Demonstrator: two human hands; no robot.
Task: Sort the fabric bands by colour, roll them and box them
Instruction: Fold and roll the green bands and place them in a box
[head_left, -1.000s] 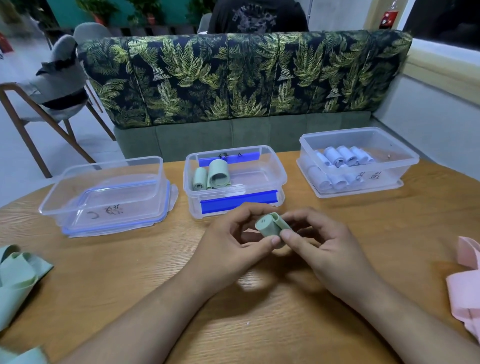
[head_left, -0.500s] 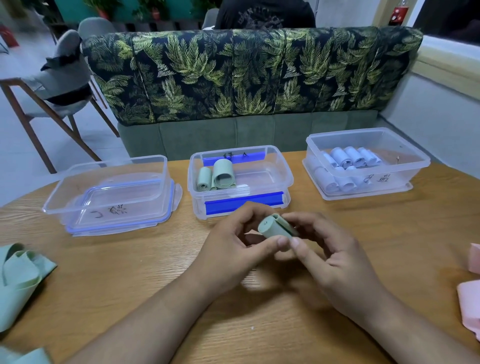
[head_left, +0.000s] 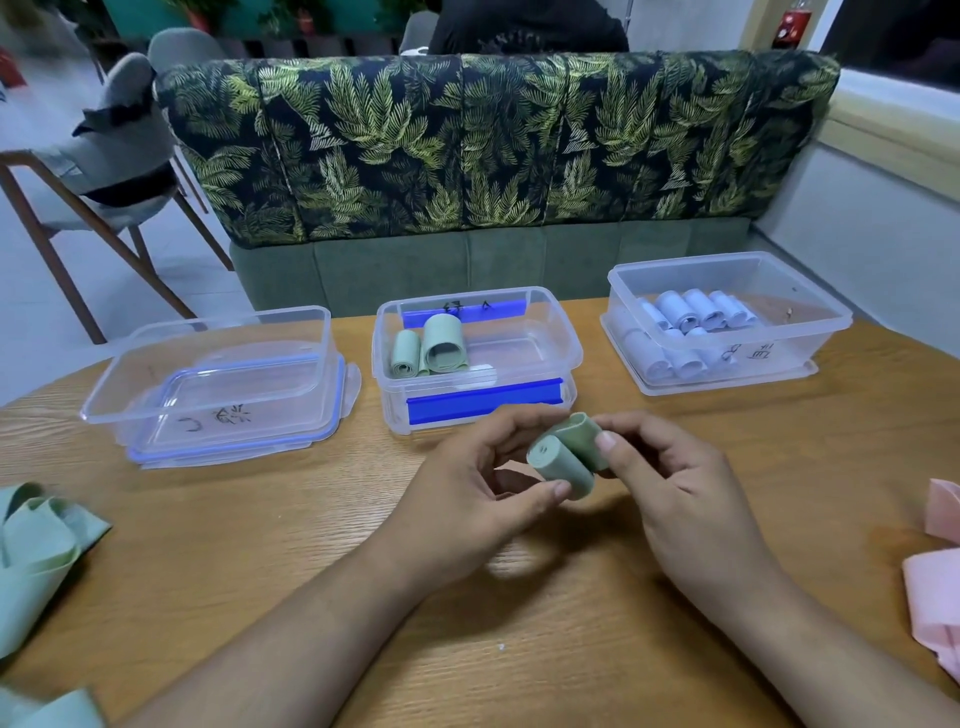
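Note:
A green fabric band (head_left: 563, 460), mostly rolled into a tight cylinder with a short loop still loose, is held above the table by both hands. My left hand (head_left: 467, 488) pinches the roll's near end; my right hand (head_left: 680, 483) grips the loose loop. Just behind them stands the middle box (head_left: 550, 332) with blue clips, holding two green rolls (head_left: 428, 351). The right box (head_left: 826, 332) holds several pale blue rolls (head_left: 685, 332). The left box (head_left: 156, 384) holds no bands and sits on its lid.
Loose green bands (head_left: 36, 540) lie at the table's left edge, and pink bands (head_left: 935, 582) at the right edge. A leaf-patterned sofa back (head_left: 493, 140) stands behind the round wooden table (head_left: 260, 545). A chair (head_left: 104, 171) stands at the far left.
The roll has turned between my fingers and a short loop of the band now shows beside it. The camera has tilted slightly; the boxes have not moved.

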